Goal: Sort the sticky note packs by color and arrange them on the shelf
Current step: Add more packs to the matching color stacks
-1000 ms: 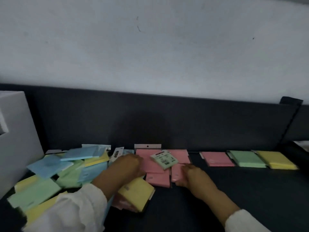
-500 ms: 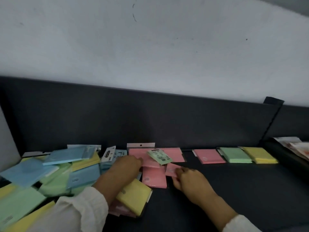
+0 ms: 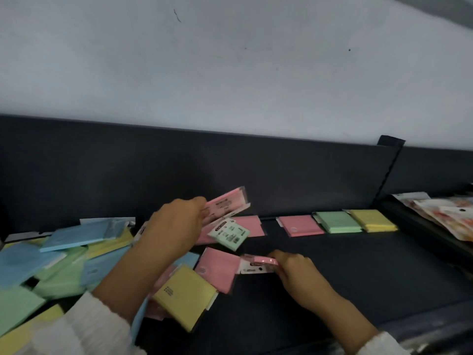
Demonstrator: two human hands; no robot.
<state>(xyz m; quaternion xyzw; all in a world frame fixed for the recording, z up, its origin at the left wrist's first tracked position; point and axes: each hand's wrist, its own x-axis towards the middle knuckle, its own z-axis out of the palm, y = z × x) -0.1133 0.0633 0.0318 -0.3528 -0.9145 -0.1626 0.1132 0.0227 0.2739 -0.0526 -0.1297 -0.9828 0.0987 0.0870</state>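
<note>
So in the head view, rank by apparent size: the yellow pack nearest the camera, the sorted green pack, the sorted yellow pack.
1. Near yellow pack, largest, though nearness to the camera inflates it.
2. Sorted green pack and sorted yellow pack: alike, no ranking.

Both hands (left (image 3: 176, 224), right (image 3: 297, 271)) grip pink packs (image 3: 226, 204) above shelf (image 3: 345, 265).

Pink packs (image 3: 225, 204) now lifted
</note>
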